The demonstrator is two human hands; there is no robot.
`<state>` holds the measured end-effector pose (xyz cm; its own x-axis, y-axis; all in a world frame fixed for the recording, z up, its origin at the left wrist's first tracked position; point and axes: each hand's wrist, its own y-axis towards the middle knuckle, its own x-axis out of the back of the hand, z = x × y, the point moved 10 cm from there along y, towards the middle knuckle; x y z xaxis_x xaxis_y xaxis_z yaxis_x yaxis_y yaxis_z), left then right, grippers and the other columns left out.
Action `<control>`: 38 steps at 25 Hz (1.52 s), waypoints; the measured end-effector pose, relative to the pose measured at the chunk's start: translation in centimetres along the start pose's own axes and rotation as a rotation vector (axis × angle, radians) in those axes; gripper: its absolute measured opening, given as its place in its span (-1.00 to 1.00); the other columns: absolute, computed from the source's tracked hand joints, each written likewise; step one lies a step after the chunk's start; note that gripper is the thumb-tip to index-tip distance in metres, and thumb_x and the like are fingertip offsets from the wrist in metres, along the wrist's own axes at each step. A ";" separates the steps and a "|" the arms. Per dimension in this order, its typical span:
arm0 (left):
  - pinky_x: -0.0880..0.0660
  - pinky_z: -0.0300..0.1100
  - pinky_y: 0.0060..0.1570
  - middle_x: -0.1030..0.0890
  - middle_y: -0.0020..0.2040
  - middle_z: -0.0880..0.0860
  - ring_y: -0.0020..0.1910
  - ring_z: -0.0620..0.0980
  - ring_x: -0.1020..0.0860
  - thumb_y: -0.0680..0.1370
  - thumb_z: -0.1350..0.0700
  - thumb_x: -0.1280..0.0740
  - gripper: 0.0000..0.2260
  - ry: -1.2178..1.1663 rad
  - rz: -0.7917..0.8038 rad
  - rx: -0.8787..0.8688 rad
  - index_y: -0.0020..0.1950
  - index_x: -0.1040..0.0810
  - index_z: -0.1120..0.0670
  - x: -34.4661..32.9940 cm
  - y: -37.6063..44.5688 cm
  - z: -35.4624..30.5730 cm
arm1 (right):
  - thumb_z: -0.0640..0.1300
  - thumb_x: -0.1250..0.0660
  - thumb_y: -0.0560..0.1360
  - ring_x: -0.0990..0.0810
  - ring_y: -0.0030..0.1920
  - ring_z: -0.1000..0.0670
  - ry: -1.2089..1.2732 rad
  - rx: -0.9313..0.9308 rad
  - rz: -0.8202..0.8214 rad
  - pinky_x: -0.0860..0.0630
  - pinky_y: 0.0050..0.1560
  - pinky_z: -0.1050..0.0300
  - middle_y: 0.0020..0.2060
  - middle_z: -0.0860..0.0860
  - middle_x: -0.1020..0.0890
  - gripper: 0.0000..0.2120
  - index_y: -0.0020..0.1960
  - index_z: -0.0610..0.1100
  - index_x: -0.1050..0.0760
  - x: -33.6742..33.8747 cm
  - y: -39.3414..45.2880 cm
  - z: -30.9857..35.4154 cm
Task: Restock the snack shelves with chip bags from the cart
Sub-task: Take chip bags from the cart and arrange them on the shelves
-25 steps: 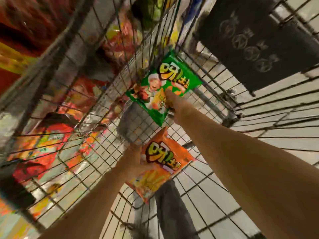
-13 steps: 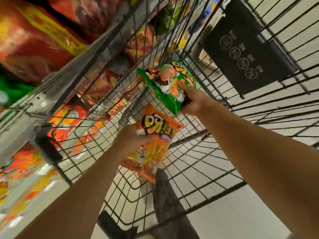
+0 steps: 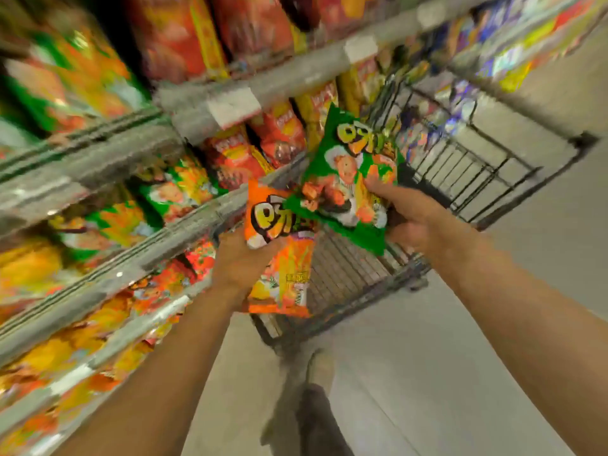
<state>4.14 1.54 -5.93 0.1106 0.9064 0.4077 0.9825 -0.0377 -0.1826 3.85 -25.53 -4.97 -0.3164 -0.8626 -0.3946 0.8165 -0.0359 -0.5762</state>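
Note:
My left hand (image 3: 241,261) grips an orange chip bag (image 3: 283,255) by its left side, in front of the middle shelf edge. My right hand (image 3: 414,218) holds a green chip bag (image 3: 352,172) by its lower right corner, thumb on the front. The green bag overlaps the orange bag's upper right corner. Both bags are raised above the black wire cart (image 3: 460,172), which stands behind and to the right of them. The snack shelves (image 3: 108,166) run along the left, packed with green, orange and red bags.
Grey shelf rails with white price tags (image 3: 233,105) cross the view diagonally. More shelves of snacks (image 3: 513,51) run along the far upper right. Pale floor (image 3: 427,373) lies below, with my shoe (image 3: 319,366) near the cart's near end.
Both hands have lifted the two bags up out of the cart. The view has swung left and up, bringing the snack shelves into sight. The green bag now overlaps the orange one.

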 end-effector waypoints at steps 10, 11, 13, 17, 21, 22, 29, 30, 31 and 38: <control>-0.56 -0.14 -0.21 -0.75 -0.12 -0.16 -0.22 -0.18 -0.68 0.46 -0.11 -0.53 -0.86 -0.192 -0.315 -0.323 0.00 -0.68 -0.19 20.6 -15.5 -19.5 | -0.19 -0.51 0.46 -0.70 0.13 -0.19 -0.436 0.473 0.164 -0.60 0.19 -0.18 0.12 -0.14 -0.72 -0.63 0.25 -0.16 -0.59 -12.6 -21.6 12.9; -0.56 -0.19 -0.22 -0.75 -0.11 -0.18 -0.20 -0.20 -0.69 0.46 -0.11 -0.53 -0.86 -0.203 -0.332 -0.356 0.00 -0.68 -0.20 21.9 -16.5 -21.1 | -0.18 -0.53 0.42 -0.72 0.09 -0.18 -0.427 0.504 0.187 -0.64 0.09 -0.15 0.11 -0.14 -0.72 -0.60 0.24 -0.15 -0.59 -13.9 -22.9 14.2; -0.54 -0.34 -0.30 -0.73 -0.12 -0.26 -0.21 -0.26 -0.68 0.45 -0.13 -0.52 -0.87 -0.238 -0.375 -0.405 -0.03 -0.66 -0.30 24.6 -18.3 -23.8 | -0.12 -0.59 0.30 -0.74 0.02 -0.15 -0.420 0.562 0.240 -0.68 -0.08 -0.06 0.08 -0.14 -0.74 -0.51 0.21 -0.11 -0.60 -16.8 -25.1 16.3; -0.60 -0.10 -0.12 -0.72 -0.08 -0.26 -0.11 -0.17 -0.69 0.43 -0.27 -0.49 -0.81 -0.213 -0.495 -0.481 0.01 -0.60 -0.41 30.3 -20.4 -28.7 | -0.04 -0.64 0.16 -0.74 0.05 -0.16 -0.419 0.661 0.325 -0.64 0.07 -0.16 0.05 -0.11 -0.75 -0.38 0.21 -0.07 -0.61 -23.0 -27.7 20.3; -0.58 -0.18 -0.22 -0.70 -0.11 -0.33 -0.15 -0.23 -0.68 0.39 -0.36 -0.44 -0.78 -0.138 -0.627 -0.615 0.01 -0.58 -0.42 36.4 -21.2 -34.6 | -0.11 -0.60 0.24 -0.74 0.02 -0.17 -0.379 0.757 0.427 -0.68 -0.06 -0.10 0.03 -0.15 -0.75 -0.48 0.18 -0.13 -0.61 -30.4 -29.1 25.1; -0.61 -0.12 -0.16 -0.71 -0.11 -0.28 -0.12 -0.20 -0.68 0.35 -0.41 -0.42 -0.72 -0.129 -0.670 -0.624 0.01 -0.60 -0.39 38.0 -21.1 -35.9 | -0.11 -0.60 0.24 -0.75 0.01 -0.17 -0.372 0.783 0.455 -0.68 -0.11 -0.06 0.03 -0.15 -0.75 -0.49 0.17 -0.13 -0.62 -32.2 -29.4 26.6; -0.65 0.11 -0.04 -0.74 -0.11 -0.20 -0.10 -0.07 -0.73 0.28 -0.42 -0.49 -0.60 -0.241 -0.910 -0.691 0.04 -0.66 -0.29 50.3 -20.0 -44.9 | -0.12 -0.55 0.33 -0.76 -0.07 -0.07 -0.288 1.013 0.690 -0.67 -0.21 0.07 -0.04 -0.07 -0.77 -0.59 0.16 -0.14 -0.61 -47.2 -31.5 41.8; -0.66 0.03 -0.14 -0.73 -0.16 -0.24 -0.18 -0.13 -0.72 0.29 -0.40 -0.51 -0.65 -0.252 -0.953 -0.688 0.00 -0.64 -0.33 51.4 -19.8 -45.8 | -0.14 -0.54 0.39 -0.76 -0.05 -0.06 -0.287 1.043 0.696 -0.68 -0.18 0.06 0.00 -0.07 -0.76 -0.59 0.21 -0.16 -0.59 -49.3 -31.3 43.9; -0.63 -0.07 -0.24 -0.71 -0.20 -0.29 -0.26 -0.20 -0.71 0.29 -0.39 -0.51 -0.69 -0.252 -0.984 -0.692 -0.04 -0.63 -0.36 52.1 -19.5 -46.6 | -0.17 -0.53 0.43 -0.75 -0.03 -0.07 -0.282 1.067 0.694 -0.69 -0.14 0.03 0.02 -0.09 -0.75 -0.60 0.24 -0.17 -0.58 -51.3 -30.9 45.9; -0.62 -0.14 -0.35 -0.75 -0.22 -0.12 -0.29 -0.08 -0.73 0.37 -0.31 -0.50 -0.82 -0.277 -0.983 -0.610 -0.14 -0.67 -0.27 53.3 -13.7 -48.2 | -0.18 -0.53 0.46 -0.72 0.06 -0.15 -0.450 0.996 0.684 -0.61 0.18 -0.19 0.09 -0.13 -0.72 -0.67 0.19 -0.15 -0.57 -60.5 -22.8 49.6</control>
<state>3.77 30.09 61.46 -0.6928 0.7160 -0.0864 0.5452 0.5984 0.5871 28.31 2.48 67.56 0.3379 -0.9411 -0.0088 0.8150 0.2879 0.5028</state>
